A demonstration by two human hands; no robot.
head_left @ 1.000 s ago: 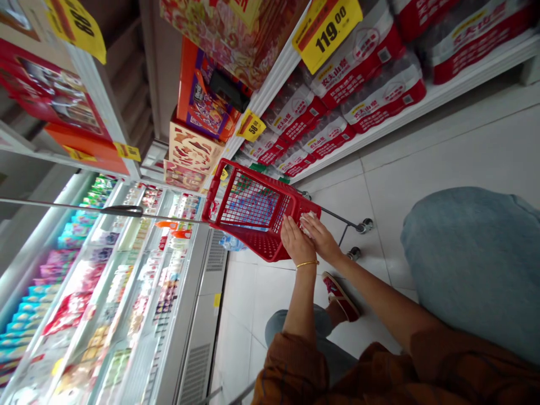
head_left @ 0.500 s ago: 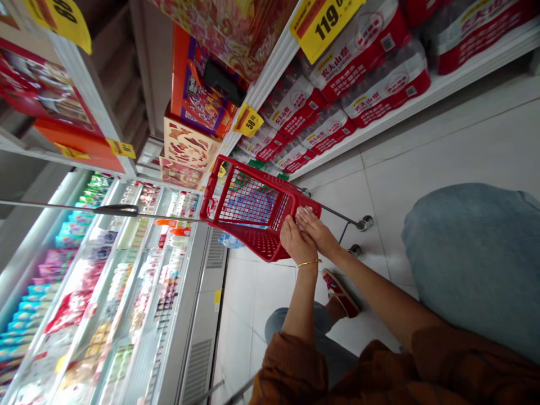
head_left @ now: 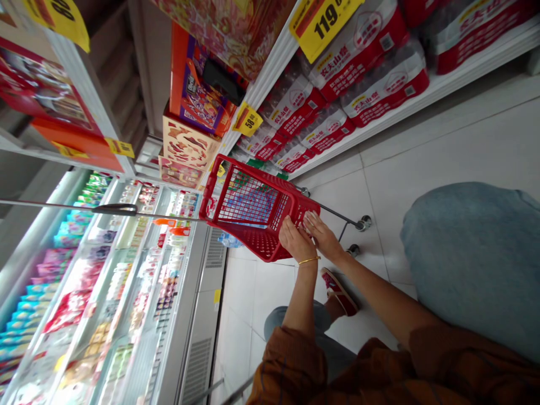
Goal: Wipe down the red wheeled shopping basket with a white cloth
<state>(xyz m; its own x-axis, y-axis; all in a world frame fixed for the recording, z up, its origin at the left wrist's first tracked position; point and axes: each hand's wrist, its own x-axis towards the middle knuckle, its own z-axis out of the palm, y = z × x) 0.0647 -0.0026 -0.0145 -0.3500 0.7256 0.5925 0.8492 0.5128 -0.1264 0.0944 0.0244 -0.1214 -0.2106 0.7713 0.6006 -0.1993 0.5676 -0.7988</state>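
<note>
My left hand (head_left: 297, 242), gold bangle (head_left: 309, 260) at the wrist, and my right hand (head_left: 324, 236) both grip the end rim of a red plastic shopping basket (head_left: 261, 244), fingers curled on its perforated wall. The basket sits mid-aisle, beside shrink-wrapped Nongfu Spring water cases (head_left: 358, 62); yellow price tag (head_left: 324, 22) reads 119.00.

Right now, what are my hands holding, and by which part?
Both hands hold the red plastic shopping basket by its near end rim, the left hand and right hand side by side.
</note>
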